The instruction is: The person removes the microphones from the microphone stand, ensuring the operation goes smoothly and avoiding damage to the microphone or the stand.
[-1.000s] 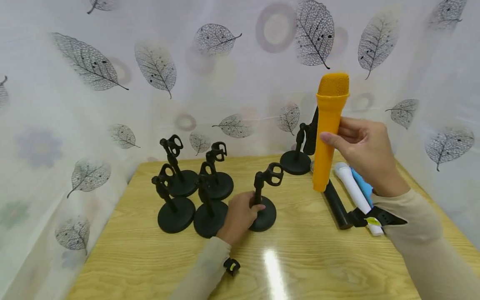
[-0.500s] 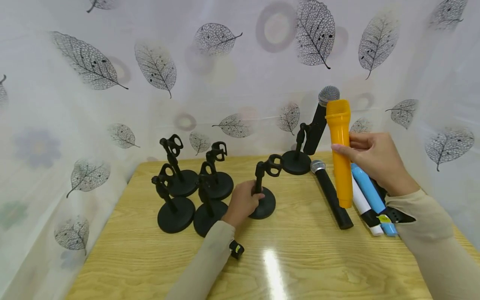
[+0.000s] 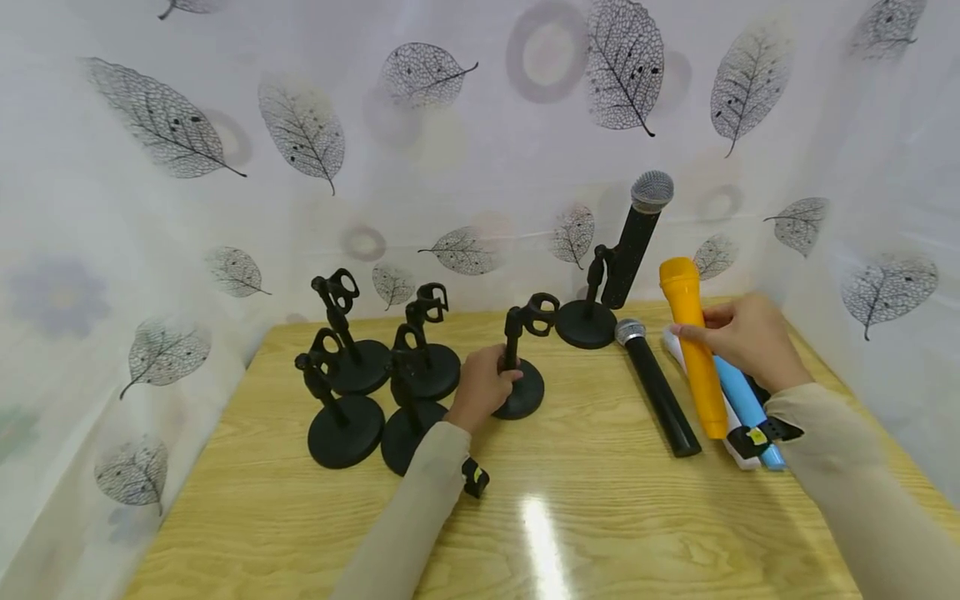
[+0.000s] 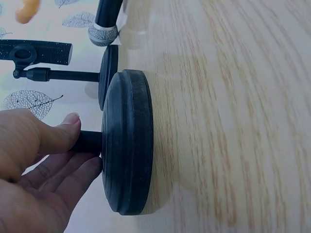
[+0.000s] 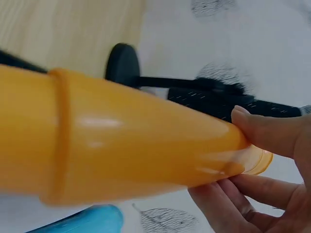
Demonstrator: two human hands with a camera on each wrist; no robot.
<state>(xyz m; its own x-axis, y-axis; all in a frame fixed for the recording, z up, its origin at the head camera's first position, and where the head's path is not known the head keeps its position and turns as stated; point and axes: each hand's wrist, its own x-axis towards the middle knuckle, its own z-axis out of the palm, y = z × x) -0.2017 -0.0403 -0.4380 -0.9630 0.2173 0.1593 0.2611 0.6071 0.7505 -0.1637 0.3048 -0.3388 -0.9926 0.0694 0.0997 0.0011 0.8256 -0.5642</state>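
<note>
My left hand (image 3: 483,387) grips the stem of a black desktop microphone stand (image 3: 527,392) with an unfilled ring clip on top. In the left wrist view, thumb and fingers (image 4: 80,174) close round the stem just above the round base (image 4: 129,145). An orange microphone (image 3: 697,358) is pinched in my right hand (image 3: 753,342), its grille end up and leaning left. It overlaps a white microphone (image 3: 672,346) and a light blue microphone (image 3: 738,392) lying beneath it in the head view. To its left lies a black microphone (image 3: 660,396) with a silver grille.
Behind, another stand (image 3: 587,323) bears a black microphone (image 3: 633,250) tilted in its clip. Several black stands (image 3: 347,429) with bare clips cluster on the left of the wooden table (image 3: 600,517). A leaf-patterned curtain (image 3: 465,167) hangs along the table's back and sides.
My left hand has slid the stand away toward the back of the table. My right hand has lowered the orange microphone and tilted its top leftward, uncovering the black microphone on the far stand.
</note>
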